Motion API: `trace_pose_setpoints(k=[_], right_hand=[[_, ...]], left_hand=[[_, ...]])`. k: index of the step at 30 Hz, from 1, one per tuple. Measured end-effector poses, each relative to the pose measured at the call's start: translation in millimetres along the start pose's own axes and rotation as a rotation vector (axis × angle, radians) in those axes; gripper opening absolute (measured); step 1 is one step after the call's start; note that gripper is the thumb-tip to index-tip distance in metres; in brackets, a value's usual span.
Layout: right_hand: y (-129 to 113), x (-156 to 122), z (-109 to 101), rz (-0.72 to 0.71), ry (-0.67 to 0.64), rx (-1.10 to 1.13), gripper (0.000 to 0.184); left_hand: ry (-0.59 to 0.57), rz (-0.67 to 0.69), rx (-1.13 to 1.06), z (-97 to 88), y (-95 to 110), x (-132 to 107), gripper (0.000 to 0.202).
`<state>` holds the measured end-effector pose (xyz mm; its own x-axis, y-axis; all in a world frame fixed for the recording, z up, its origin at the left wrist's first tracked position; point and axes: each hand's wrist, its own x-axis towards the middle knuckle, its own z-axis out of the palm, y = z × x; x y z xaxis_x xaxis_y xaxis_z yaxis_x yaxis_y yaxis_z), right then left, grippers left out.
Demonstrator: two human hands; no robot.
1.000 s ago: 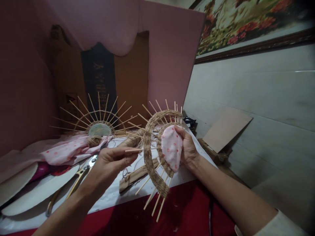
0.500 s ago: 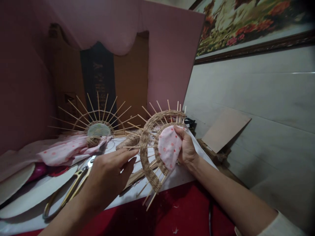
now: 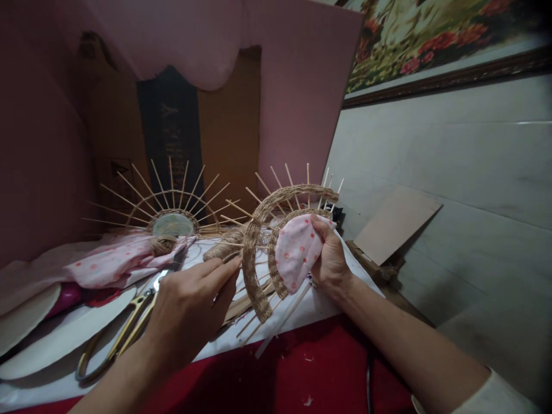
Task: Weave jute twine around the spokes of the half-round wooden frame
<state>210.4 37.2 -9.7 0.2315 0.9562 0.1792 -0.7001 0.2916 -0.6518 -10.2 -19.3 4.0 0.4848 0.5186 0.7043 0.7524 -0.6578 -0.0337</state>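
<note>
A half-round woven piece [image 3: 255, 241] has thin wooden sticks fanning out through two bands of twisted twine. Its middle is covered by white cloth with red dots [image 3: 297, 253]. My right hand [image 3: 331, 256] grips this piece at the cloth's right edge, thumb on the front, fingers hidden behind. At the outer band's left edge, my left hand [image 3: 194, 302] has its fingers drawn together, fingertips at the band. What those fingers pinch, if anything, is hidden. A spool of twine [image 3: 222, 246] lies just behind the left hand.
Scissors [image 3: 129, 322] with gold handles lie left of my left hand. Behind them are dotted cloth [image 3: 112, 261], a ball of twine [image 3: 163, 245] and a second stick fan [image 3: 172, 215]. White curved pieces [image 3: 64, 339] lie at left. Cardboard [image 3: 399, 224] leans by the wall.
The woven piece has tilted clockwise and its upper end has shifted right and up in my right hand. My left fingers, earlier apart along a stick, are now closer together by the outer band.
</note>
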Motion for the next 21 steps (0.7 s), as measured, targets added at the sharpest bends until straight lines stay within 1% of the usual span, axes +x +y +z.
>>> trace_pose_setpoints(k=[4,7,10,12,14,18,19,21], right_hand=[[-2.0,3.4,-2.3,0.026,0.003,0.027,0.013],[-2.9,5.6,-3.6,0.063,0.027,0.037,0.014],[-4.0,7.1,-4.2,0.071,0.037,0.035,0.016],[-5.1,7.8,-4.7,0.061,0.032,0.024,0.018],[-6.6,8.7,-5.7,0.047,0.028,0.006,0.019],[-10.6,8.9,-8.1,0.076,0.005,-0.006,0.021],[-11.8,8.2,-8.2,0.097,-0.005,0.001,0.021],[-13.7,5.4,-7.3,0.15,-0.029,0.022,0.023]], left_hand=[[-0.029,-0.039,-0.015,-1.8,1.4,-0.4,0.022],[-0.02,-0.077,-0.053,-0.8,2.0,-0.9,0.022],[0.013,-0.098,-0.132,-0.2,2.3,-0.9,0.023],[0.01,-0.137,-0.239,-1.7,3.0,0.1,0.024],[-0.03,-0.255,-0.424,-5.2,3.8,1.8,0.024],[-0.179,-0.604,-0.914,-14.1,0.2,5.4,0.02],[-0.22,-0.67,-1.008,-15.3,-2.1,5.8,0.019],[-0.298,-0.761,-1.136,-15.1,-6.8,5.9,0.018]])
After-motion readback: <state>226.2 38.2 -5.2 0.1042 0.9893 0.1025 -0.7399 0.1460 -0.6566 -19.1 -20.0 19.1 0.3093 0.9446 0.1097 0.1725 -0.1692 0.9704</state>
